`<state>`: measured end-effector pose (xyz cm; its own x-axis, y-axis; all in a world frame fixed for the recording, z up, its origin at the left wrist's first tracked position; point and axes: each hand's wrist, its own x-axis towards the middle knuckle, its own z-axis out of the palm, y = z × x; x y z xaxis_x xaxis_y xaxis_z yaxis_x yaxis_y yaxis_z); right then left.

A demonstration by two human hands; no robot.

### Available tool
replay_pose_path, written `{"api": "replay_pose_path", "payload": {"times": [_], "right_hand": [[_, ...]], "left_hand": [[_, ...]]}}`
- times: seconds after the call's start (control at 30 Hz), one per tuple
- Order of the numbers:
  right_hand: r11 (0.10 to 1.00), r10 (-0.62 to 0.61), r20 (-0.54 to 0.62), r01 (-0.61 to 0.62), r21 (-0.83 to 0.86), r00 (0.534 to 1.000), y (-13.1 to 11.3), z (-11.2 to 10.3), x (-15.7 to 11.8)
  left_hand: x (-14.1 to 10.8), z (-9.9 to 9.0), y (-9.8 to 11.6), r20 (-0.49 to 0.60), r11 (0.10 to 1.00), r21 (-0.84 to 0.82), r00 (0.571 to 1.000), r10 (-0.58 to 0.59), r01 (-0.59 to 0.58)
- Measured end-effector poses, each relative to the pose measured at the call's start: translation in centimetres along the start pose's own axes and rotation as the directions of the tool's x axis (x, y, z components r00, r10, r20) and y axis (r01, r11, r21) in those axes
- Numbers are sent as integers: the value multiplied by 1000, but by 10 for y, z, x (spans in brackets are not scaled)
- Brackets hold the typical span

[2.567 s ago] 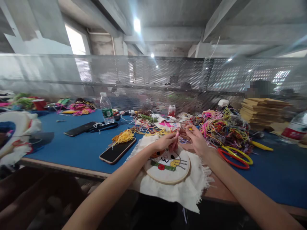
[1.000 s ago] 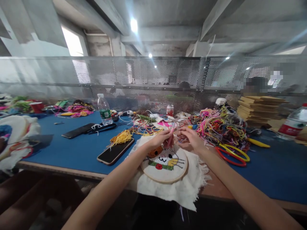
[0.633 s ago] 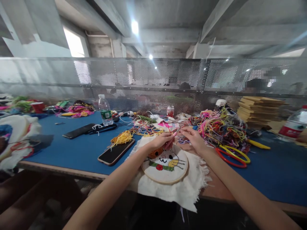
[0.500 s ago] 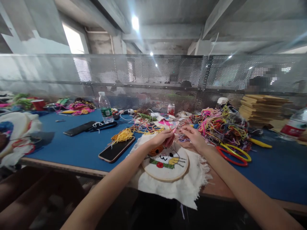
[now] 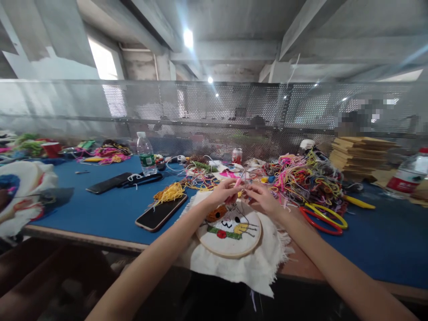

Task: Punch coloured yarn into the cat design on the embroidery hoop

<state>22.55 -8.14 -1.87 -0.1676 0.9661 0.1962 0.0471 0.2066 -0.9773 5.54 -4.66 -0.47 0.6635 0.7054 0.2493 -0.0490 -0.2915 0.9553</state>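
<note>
An embroidery hoop (image 5: pixel 230 245) with white cloth lies at the table's front edge and carries a stitched cat face with a green collar and a red flower. Over the hoop's far rim, my left hand (image 5: pixel 227 191) is closed in a pinch, a small pink item showing at its fingertips. My right hand (image 5: pixel 261 196) meets it from the right, its fingers also pinched together. Whatever lies between the fingertips is too small to make out. Frayed cloth (image 5: pixel 267 263) hangs past the table edge.
A phone (image 5: pixel 162 214) with yellow yarn (image 5: pixel 170 192) on it lies left of the hoop. Tangled yarn (image 5: pixel 301 176), red and yellow scissors handles (image 5: pixel 323 218) and a cardboard stack (image 5: pixel 359 154) are right. A bottle (image 5: pixel 146 156) stands back left; another hoop (image 5: pixel 28 178) is far left.
My right hand has moved left and closer to my left hand, so the fingertips now meet. The view has shifted slightly.
</note>
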Motion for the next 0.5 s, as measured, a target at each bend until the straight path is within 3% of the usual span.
{"api": "replay_pose_path", "payload": {"times": [0.23,0.37,0.43,0.5], "right_hand": [[993,-18,15,20,-118,1000,13,4,-2],[979,-19,41,27,-200,999,6,10,-6],[929,-49,36,59,-365,998,-7,1,-7],[765,-69,-19,41,-643,997,-22,-23,-11]], "left_hand": [[2,-2,-3,-16,1000,-28,1000,-14,13],[3,-2,-3,-29,1000,-18,1000,-8,7],[4,-3,-3,-40,999,-32,999,-2,0],[5,-5,-3,-61,998,-60,998,-2,-2]]}}
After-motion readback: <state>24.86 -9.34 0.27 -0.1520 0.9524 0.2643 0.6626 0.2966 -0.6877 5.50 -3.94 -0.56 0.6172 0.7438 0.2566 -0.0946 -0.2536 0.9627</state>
